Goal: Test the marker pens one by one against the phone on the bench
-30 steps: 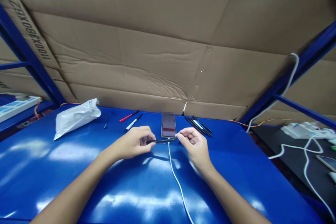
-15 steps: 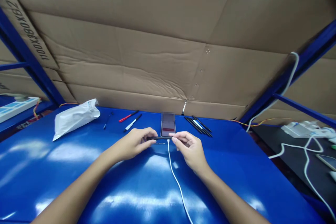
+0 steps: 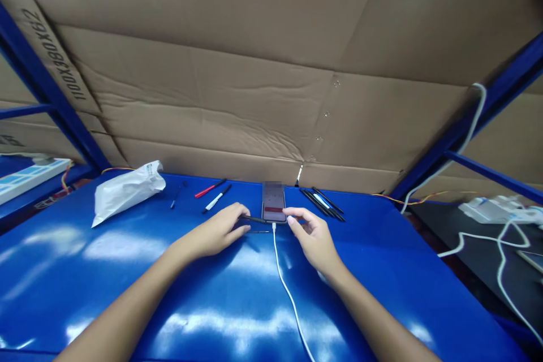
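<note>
My left hand (image 3: pixel 224 229) is on the left, its fingers at the end of a slim black pen barrel (image 3: pixel 257 219), with the thumb a little below. The barrel points right, across the near end of a phone (image 3: pixel 274 203). My right hand (image 3: pixel 313 237) is just right of the phone's near edge. Its thumb and index finger are bent with a small gap between them, and I see nothing in them. A thin dark rod like a pen refill (image 3: pixel 259 232) lies on the blue table (image 3: pixel 237 305) below the barrel.
A white cable (image 3: pixel 288 294) runs from the phone toward me. Left are a red pen (image 3: pixel 210 188), a white-and-black pen (image 3: pixel 216 199), a small dark thin piece (image 3: pixel 175 198) and a white plastic bag (image 3: pixel 127 189). Several black pens (image 3: pixel 316 202) lie right. Cardboard (image 3: pixel 212 96) stands behind.
My right hand has let go of the black barrel and moved slightly right, its fingers parting. The barrel stays at my left hand, whose thumb has dropped away a little.
</note>
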### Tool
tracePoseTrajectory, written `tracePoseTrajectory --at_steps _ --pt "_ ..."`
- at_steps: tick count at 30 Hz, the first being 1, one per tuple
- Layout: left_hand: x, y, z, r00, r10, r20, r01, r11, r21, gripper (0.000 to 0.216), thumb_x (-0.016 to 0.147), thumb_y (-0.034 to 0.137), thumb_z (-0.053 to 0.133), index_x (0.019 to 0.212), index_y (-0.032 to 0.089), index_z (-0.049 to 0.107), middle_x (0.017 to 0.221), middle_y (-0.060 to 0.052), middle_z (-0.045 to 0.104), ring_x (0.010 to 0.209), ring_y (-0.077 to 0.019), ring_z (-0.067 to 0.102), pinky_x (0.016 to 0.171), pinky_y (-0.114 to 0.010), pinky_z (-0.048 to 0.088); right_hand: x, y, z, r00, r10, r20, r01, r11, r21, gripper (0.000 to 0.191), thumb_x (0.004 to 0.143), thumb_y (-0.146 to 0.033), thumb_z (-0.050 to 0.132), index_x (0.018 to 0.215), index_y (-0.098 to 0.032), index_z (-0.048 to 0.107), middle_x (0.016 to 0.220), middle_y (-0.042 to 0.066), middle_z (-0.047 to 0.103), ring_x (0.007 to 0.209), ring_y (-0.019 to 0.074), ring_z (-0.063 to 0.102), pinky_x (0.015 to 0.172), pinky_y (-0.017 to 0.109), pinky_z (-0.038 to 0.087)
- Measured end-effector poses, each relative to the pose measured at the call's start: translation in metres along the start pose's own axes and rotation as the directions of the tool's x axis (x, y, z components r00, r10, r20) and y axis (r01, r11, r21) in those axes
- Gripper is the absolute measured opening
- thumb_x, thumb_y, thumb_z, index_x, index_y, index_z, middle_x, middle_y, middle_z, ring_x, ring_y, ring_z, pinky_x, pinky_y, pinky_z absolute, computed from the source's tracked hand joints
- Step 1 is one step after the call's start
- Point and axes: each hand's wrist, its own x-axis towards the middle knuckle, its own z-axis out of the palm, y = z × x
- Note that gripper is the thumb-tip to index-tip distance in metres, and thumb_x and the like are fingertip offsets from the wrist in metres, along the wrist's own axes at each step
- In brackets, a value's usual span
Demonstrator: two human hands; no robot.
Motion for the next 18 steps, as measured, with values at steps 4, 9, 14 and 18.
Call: tracePoseTrajectory --at_steps 4,9,14,18 --pt "0.002 -0.006 0.005 0.996 -0.004 0.09 -0.004 0.996 0.092 0.022 0.101 0.04 0.056 0.113 0.023 0.061 0.114 -0.007 0.066 0.105 -0.0277 0.061 0.092 -0.039 0.042 0.001 0.002 -0.002 0.999 -0.033 -0.006 0.033 0.999 -0.007 0.028 0.096 -0.043 0.061 0.107 -0.022 0.076 0.104 0.006 0.076 0.079 0.0203 0.064 0.07 0.031 0.049" --pt "0.004 -0.004 0.01 0.993 -0.032 0.114 0.018 0.993 0.12 0.02 0.105 0.033 0.048 0.102 0.021 0.065 0.106 -0.007 0.068 0.102 -0.0263 0.061 0.089 -0.037 0.039 0.002 -0.001 -0.002 0.997 -0.079 0.012 0.08 0.996 -0.029 0.026 0.098 -0.042 0.059 0.102 -0.021 0.075 0.104 0.007 0.075 0.087 0.0216 0.065 0.075 0.031 0.049" --pt "0.003 -0.002 0.009 0.995 0.015 0.095 -0.022 0.997 0.071 0.023 0.107 0.036 0.046 0.103 0.022 0.064 0.106 -0.005 0.068 0.101 -0.0249 0.061 0.092 -0.037 0.039 -0.001 -0.005 -0.003 0.976 -0.189 0.108 0.207 0.958 -0.197 0.016 0.099 -0.03 0.06 0.101 -0.022 0.073 0.103 0.008 0.073 0.094 0.0238 0.064 0.08 0.035 0.051" --pt "0.001 0.006 0.006 0.994 0.052 0.096 -0.053 0.999 0.004 0.023 0.108 0.037 0.045 0.105 0.023 0.062 0.109 -0.004 0.067 0.102 -0.0236 0.06 0.094 -0.036 0.039 -0.006 -0.006 0.0 0.908 -0.279 0.314 0.38 0.865 -0.328 0.02 0.094 -0.021 0.069 0.113 -0.025 0.072 0.114 0.009 0.071 0.107 0.0269 0.058 0.096 0.044 0.047"
